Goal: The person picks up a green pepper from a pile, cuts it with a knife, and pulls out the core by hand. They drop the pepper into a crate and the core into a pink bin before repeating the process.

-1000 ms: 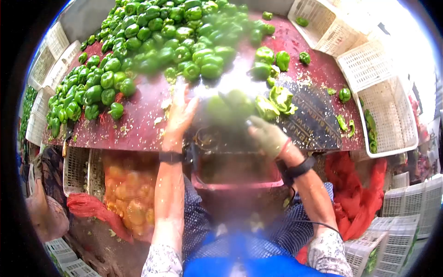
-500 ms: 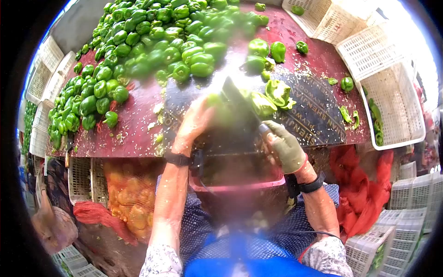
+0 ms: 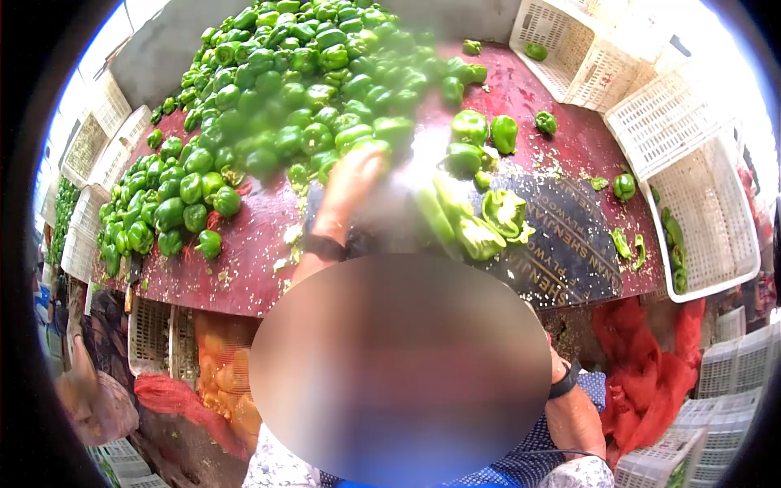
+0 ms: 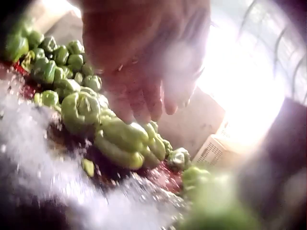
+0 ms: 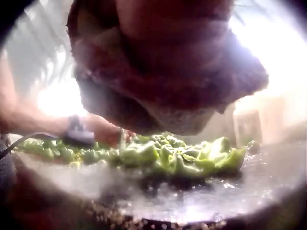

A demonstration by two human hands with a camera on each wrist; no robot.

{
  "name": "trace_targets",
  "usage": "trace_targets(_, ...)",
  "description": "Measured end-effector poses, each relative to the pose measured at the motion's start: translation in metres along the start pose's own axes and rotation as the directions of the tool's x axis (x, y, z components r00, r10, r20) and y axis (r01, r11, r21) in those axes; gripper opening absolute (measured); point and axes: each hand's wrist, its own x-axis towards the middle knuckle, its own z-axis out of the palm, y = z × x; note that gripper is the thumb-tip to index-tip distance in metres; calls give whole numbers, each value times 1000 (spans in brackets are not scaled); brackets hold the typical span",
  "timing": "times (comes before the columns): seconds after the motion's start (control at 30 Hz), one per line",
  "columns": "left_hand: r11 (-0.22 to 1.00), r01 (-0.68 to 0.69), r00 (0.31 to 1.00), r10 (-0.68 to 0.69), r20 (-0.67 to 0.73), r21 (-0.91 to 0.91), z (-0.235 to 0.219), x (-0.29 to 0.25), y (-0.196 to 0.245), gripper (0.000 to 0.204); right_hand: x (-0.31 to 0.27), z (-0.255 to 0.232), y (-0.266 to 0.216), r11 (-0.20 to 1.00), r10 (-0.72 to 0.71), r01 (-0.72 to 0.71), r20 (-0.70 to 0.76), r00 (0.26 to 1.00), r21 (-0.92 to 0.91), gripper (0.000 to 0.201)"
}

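A careless nudge could roll that glossy green bell pepper (image 4: 122, 143)
Bare left hand (image 3: 355, 180) over it, fingers nearly straight, gripping nothing; right hand's (image 5: 168, 72) hold, I can't tell

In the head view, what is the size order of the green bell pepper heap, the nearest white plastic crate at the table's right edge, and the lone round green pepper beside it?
1. Green bell pepper heap
2. White plastic crate
3. Lone round green pepper
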Motion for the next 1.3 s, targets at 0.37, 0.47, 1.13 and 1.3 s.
trace_targets(0.37, 929, 127, 954, -211, 214, 349, 11, 50, -43, 56, 15, -6, 2, 993, 78, -77, -13, 997, 87, 49)
trace_targets(0.47, 930, 354, 893, -307, 329, -94, -6, 22, -10, 45, 12, -7, 18, 984, 29, -26, -10, 1000, 176, 51)
trace_targets(1.13, 950, 293, 919, -311, 241, 108, -70, -122, 5, 47, 6, 55, -34, 928, -224, 230, 57, 973, -293, 48)
trace_targets(1.3, 852, 524, 805, -502, 316, 18, -70, -133, 35, 27, 41, 45, 5, 848, -36, 61, 57, 998, -527, 42)
